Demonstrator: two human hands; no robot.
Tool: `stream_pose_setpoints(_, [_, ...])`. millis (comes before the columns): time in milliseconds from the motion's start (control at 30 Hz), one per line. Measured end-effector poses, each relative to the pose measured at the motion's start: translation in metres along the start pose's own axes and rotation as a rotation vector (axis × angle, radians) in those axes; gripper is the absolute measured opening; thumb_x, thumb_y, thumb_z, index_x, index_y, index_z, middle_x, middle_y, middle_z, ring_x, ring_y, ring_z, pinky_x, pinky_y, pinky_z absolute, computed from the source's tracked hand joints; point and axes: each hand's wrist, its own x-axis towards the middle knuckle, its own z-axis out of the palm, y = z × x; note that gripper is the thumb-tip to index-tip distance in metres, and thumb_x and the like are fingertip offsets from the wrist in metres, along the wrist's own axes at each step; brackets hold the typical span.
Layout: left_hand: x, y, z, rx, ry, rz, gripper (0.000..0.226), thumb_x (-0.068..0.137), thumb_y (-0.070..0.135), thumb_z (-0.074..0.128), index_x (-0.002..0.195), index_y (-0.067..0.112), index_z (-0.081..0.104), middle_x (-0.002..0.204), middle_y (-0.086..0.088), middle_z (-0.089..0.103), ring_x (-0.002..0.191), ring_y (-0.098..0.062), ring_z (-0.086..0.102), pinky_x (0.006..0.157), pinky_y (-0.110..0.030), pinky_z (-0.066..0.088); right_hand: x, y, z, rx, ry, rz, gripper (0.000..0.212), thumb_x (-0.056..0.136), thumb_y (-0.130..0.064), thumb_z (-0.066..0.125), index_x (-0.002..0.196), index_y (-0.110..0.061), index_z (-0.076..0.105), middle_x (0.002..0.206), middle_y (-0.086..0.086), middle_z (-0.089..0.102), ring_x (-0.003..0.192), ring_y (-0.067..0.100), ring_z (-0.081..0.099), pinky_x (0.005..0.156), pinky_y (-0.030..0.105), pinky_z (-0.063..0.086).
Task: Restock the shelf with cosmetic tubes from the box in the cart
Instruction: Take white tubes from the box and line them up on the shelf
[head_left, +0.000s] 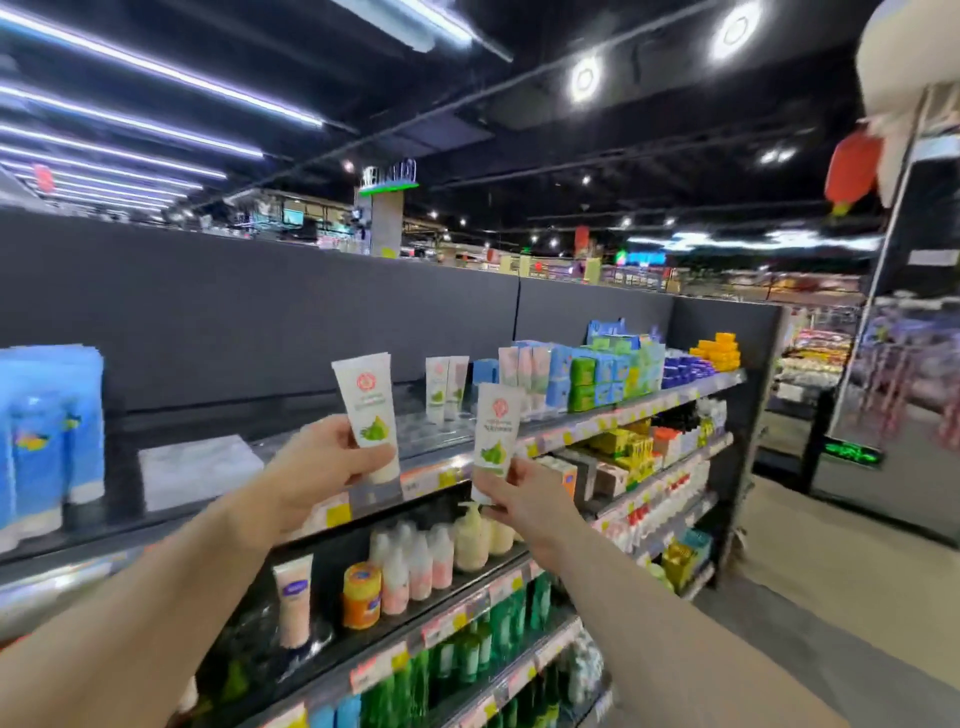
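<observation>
My left hand (322, 462) grips a white cosmetic tube (366, 400) with a red logo and green print, held upright, cap down, in front of the top shelf (447, 460). My right hand (519, 493) pinches a second matching tube (496, 431) by its lower end, just right of the first. Two more of the same tubes (445, 387) stand upright on the top shelf behind them. A bare stretch of shelf lies between those and my hands. The box and the cart are out of view.
Blue tubes (47, 431) stand at the shelf's left end, a pale flat pack (200, 467) beside them. Boxed goods (602, 371) fill the shelf to the right. Lower shelves hold pump bottles (472, 540), jars and green bottles. An aisle floor (810, 597) opens at the right.
</observation>
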Motion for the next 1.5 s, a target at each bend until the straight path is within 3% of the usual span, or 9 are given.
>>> stream_pose_setpoints(167, [0.088, -0.005, 0.022, 0.083, -0.003, -0.031, 0.021, 0.087, 0.012, 0.071, 0.104, 0.021, 0.066, 0.108, 0.003, 0.072, 0.097, -0.016, 0.069, 0.088, -0.036, 0.055, 0.096, 0.006, -0.018, -0.034, 0.003, -0.015, 0.010, 0.089, -0.025, 0.070, 0.098, -0.025, 0.066, 0.097, -0.004, 0.072, 0.090, 0.014, 0.065, 0.079, 0.029, 0.056])
stream_pose_setpoints(300, [0.139, -0.014, 0.039, 0.131, 0.039, -0.035, 0.022, 0.087, 0.010, 0.071, 0.103, 0.024, 0.063, 0.102, 0.009, 0.071, 0.092, -0.010, 0.068, 0.072, -0.020, 0.053, 0.166, 0.022, -0.029, -0.086, -0.028, -0.014, 0.019, 0.086, -0.030, 0.073, 0.104, -0.030, 0.066, 0.098, -0.007, 0.072, 0.097, 0.018, 0.065, 0.085, 0.034, 0.055])
stream_pose_setpoints(367, [0.162, -0.019, 0.044, 0.163, 0.088, -0.039, 0.026, 0.086, 0.009, 0.072, 0.104, 0.025, 0.062, 0.099, 0.013, 0.069, 0.090, -0.005, 0.067, 0.064, -0.013, 0.050, 0.197, 0.028, -0.036, -0.118, -0.086, -0.050, 0.022, 0.087, -0.029, 0.072, 0.107, -0.030, 0.065, 0.098, -0.013, 0.070, 0.095, 0.012, 0.065, 0.078, 0.026, 0.053])
stream_pose_setpoints(500, [0.211, -0.035, 0.052, 0.202, 0.273, -0.108, 0.027, 0.083, 0.009, 0.075, 0.105, 0.020, 0.064, 0.100, 0.006, 0.072, 0.091, -0.015, 0.069, 0.076, -0.031, 0.057, 0.249, 0.036, -0.050, -0.170, -0.242, -0.130, 0.020, 0.089, -0.030, 0.070, 0.105, -0.036, 0.060, 0.100, -0.023, 0.065, 0.094, -0.001, 0.060, 0.074, 0.018, 0.044])
stream_pose_setpoints(667, [0.259, -0.049, 0.069, 0.269, 0.430, -0.187, 0.027, 0.082, 0.014, 0.077, 0.106, 0.015, 0.063, 0.101, 0.002, 0.070, 0.088, -0.013, 0.066, 0.066, -0.022, 0.050, 0.302, 0.043, -0.059, -0.208, -0.446, -0.190, 0.024, 0.089, -0.030, 0.069, 0.109, -0.038, 0.059, 0.110, -0.021, 0.067, 0.102, 0.001, 0.063, 0.094, 0.028, 0.051])
stream_pose_setpoints(900, [0.287, -0.069, 0.081, 0.314, 0.490, -0.248, 0.025, 0.083, 0.014, 0.077, 0.104, 0.019, 0.065, 0.097, 0.004, 0.070, 0.089, -0.017, 0.066, 0.077, -0.035, 0.056, 0.328, 0.056, -0.047, -0.345, -0.660, -0.299, 0.027, 0.087, -0.035, 0.070, 0.102, -0.047, 0.051, 0.107, -0.026, 0.064, 0.103, -0.007, 0.059, 0.087, 0.016, 0.049])
stream_pose_setpoints(967, [0.290, -0.071, 0.081, 0.315, 0.483, -0.253, 0.026, 0.082, 0.013, 0.077, 0.104, 0.021, 0.066, 0.100, 0.007, 0.071, 0.095, -0.017, 0.067, 0.088, -0.041, 0.056, 0.331, 0.054, -0.046, -0.334, -0.691, -0.297, 0.027, 0.088, -0.034, 0.069, 0.102, -0.048, 0.050, 0.104, -0.029, 0.061, 0.101, -0.010, 0.056, 0.079, 0.011, 0.046])
stream_pose_setpoints(1067, [0.292, -0.071, 0.080, 0.402, 0.438, -0.262, 0.028, 0.084, 0.016, 0.074, 0.110, 0.023, 0.065, 0.106, 0.010, 0.070, 0.099, -0.012, 0.065, 0.091, -0.035, 0.052, 0.334, 0.053, -0.046, -0.311, -0.708, -0.285, 0.029, 0.090, -0.033, 0.066, 0.107, -0.046, 0.046, 0.099, -0.033, 0.055, 0.092, -0.012, 0.052, 0.070, 0.010, 0.044])
stream_pose_setpoints(1500, [0.291, -0.077, 0.083, 0.438, 0.396, -0.249, 0.030, 0.087, 0.019, 0.072, 0.114, 0.027, 0.061, 0.111, 0.014, 0.067, 0.103, -0.007, 0.061, 0.089, -0.028, 0.047, 0.333, 0.055, -0.043, -0.326, -0.672, -0.224, 0.045, 0.090, -0.036, 0.066, 0.131, -0.037, 0.047, 0.121, -0.026, 0.055, 0.113, 0.000, 0.051, 0.086, 0.017, 0.042])
